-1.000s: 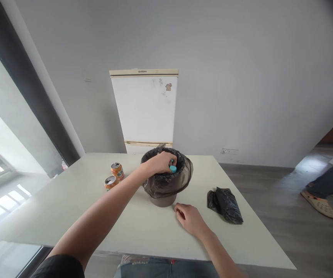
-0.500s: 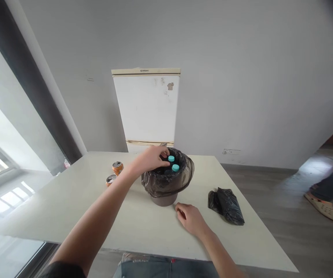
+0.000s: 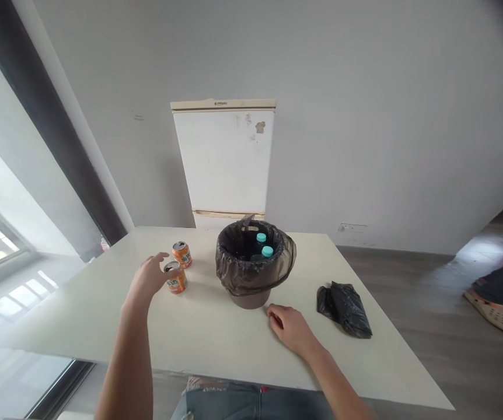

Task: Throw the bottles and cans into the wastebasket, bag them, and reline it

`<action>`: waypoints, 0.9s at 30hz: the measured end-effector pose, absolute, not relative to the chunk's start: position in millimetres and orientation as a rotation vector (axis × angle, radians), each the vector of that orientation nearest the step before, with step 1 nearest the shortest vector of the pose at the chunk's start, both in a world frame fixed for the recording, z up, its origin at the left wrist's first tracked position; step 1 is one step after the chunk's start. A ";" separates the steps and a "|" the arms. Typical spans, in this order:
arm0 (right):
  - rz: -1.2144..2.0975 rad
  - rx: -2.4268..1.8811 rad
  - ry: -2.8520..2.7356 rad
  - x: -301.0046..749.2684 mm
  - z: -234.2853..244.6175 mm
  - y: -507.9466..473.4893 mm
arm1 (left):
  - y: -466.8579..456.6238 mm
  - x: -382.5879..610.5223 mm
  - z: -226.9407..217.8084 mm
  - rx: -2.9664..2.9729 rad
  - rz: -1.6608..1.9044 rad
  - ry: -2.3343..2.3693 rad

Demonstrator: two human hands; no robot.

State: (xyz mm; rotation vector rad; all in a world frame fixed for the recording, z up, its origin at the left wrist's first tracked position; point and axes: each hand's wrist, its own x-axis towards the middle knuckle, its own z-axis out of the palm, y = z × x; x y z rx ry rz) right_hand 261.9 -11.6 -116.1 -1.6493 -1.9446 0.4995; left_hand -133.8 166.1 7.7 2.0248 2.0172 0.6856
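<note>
A small bin [image 3: 247, 300] lined with a black bag [image 3: 255, 271] stands mid-table, with two teal-capped bottles [image 3: 267, 251] inside it. Two orange cans stand left of it: a near can [image 3: 175, 277] and a far can [image 3: 182, 254]. My left hand [image 3: 149, 279] is open, fingers spread, right beside the near can and holding nothing. My right hand [image 3: 290, 328] rests on the white table [image 3: 216, 338] just in front of the bin, fingers loosely curled, holding nothing that I can see.
A folded black bag [image 3: 343, 302] lies on the table's right side. A white fridge [image 3: 225, 163] stands against the wall behind. Another person's leg and sandalled foot [image 3: 492, 309] show on the wooden floor at far right. A window runs along the left.
My left hand let go of the teal-capped bottle in the bin, drew back left, and now hovers open at the near orange can. My right hand stayed put.
</note>
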 end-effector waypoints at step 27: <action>0.502 -1.642 -1.918 260.7 -113.2 -12.7 | 122.0 36.5 187.4 2.673 0.608 1.230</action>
